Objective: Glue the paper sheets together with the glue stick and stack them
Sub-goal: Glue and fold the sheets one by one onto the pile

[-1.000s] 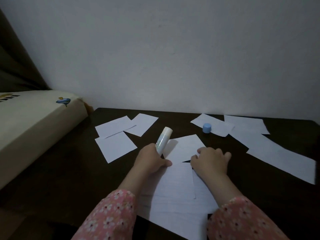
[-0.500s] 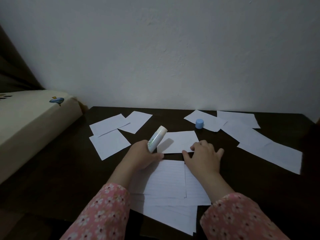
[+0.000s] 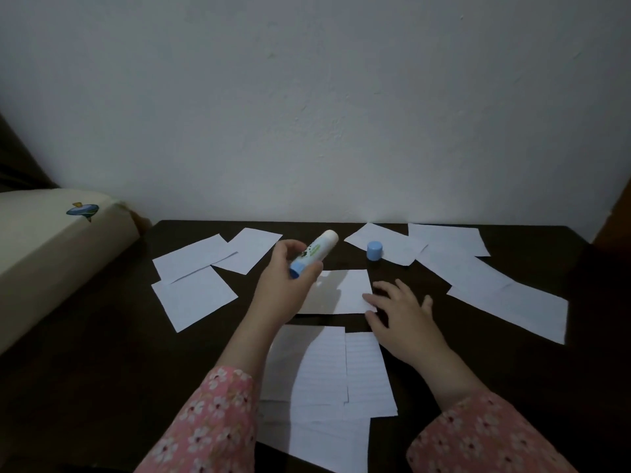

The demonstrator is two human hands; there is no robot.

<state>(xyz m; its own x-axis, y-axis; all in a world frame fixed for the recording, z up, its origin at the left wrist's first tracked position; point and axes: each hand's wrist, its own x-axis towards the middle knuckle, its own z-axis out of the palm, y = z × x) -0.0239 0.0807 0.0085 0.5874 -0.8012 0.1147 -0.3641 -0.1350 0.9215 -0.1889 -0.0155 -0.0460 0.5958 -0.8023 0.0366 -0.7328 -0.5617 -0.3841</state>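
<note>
Left hand lifted the white glue stick with blue base off the small white paper sheet mid-desk, grip closed on it. Right hand open, pinning sheet. Stack at near edge started; loose sheets remain.

One glue stick, one cap.

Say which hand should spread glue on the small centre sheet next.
Left. The left hand already holds the uncapped glue stick above the small sheet; the right hand lies open, pinning its right edge.
</note>
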